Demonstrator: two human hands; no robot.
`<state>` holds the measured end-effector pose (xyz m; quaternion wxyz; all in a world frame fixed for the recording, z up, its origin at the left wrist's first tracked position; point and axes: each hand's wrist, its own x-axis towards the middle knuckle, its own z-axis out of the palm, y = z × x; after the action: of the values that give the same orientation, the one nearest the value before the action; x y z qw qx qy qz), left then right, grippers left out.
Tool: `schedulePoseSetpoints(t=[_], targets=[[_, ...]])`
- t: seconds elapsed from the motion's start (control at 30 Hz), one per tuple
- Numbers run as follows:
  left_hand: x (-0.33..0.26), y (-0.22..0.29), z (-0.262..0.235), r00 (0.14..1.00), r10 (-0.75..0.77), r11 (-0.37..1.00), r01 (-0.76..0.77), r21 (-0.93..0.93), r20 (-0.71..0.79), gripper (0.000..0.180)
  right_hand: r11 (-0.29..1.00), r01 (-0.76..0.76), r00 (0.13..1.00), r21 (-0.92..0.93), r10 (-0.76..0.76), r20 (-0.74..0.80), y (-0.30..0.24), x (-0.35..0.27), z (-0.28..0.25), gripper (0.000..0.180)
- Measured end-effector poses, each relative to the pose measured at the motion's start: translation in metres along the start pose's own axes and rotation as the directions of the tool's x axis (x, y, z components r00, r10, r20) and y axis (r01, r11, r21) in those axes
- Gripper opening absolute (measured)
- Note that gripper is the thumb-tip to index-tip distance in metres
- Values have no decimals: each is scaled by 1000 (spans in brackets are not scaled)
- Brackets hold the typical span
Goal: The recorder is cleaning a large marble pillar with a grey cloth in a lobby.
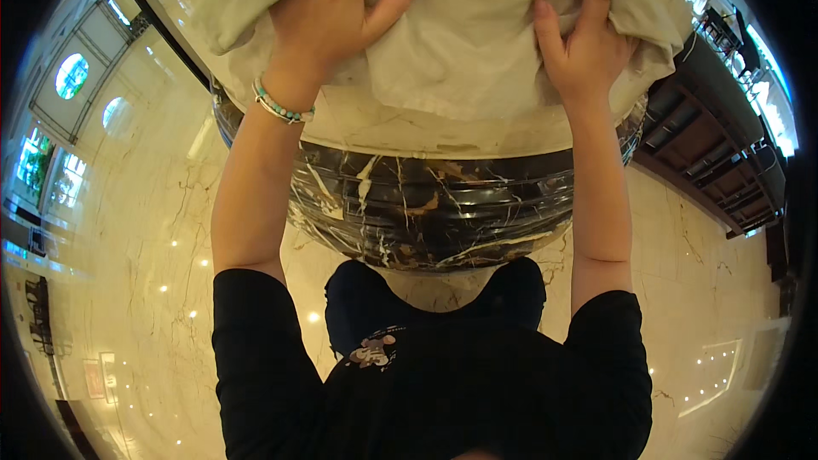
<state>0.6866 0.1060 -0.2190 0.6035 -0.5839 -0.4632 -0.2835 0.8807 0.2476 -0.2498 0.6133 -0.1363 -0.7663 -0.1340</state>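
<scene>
A pale cream-green cloth (pixel 456 47), perhaps a garment, lies spread and rumpled on a light marble-look tabletop (pixel 409 131). My left hand (pixel 319 30) presses on its left part, thumb stretched out to the right; the fingertips run past the upper edge of the picture. On the right part of the cloth rests my right hand (pixel 588 55), with thumb and index finger apart. Its other fingers are partly hidden by a fold. Both hands look open, palms down. A bead bracelet (pixel 281 111) circles my left wrist.
Below the tabletop curves a dark marble base (pixel 426 200) with white and brown veins, close to my knees. Shiny cream marble floor (pixel 153 213) surrounds it. A dark wooden piece of furniture (pixel 711 132) stands at the right. Windows (pixel 72 77) show at the far left.
</scene>
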Motion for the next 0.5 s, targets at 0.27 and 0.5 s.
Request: schedulePoseSetpoints(t=[0.27,0.5], targets=[[-89,38,14,947,-232,926,285,-248,222,70,993,-56,998,-101,52,-38,-13,-111,28,72],[-156,81,8,888,-304,910,378,-173,344,76,987,-45,970,-152,80,232,-17,-162,16,81]])
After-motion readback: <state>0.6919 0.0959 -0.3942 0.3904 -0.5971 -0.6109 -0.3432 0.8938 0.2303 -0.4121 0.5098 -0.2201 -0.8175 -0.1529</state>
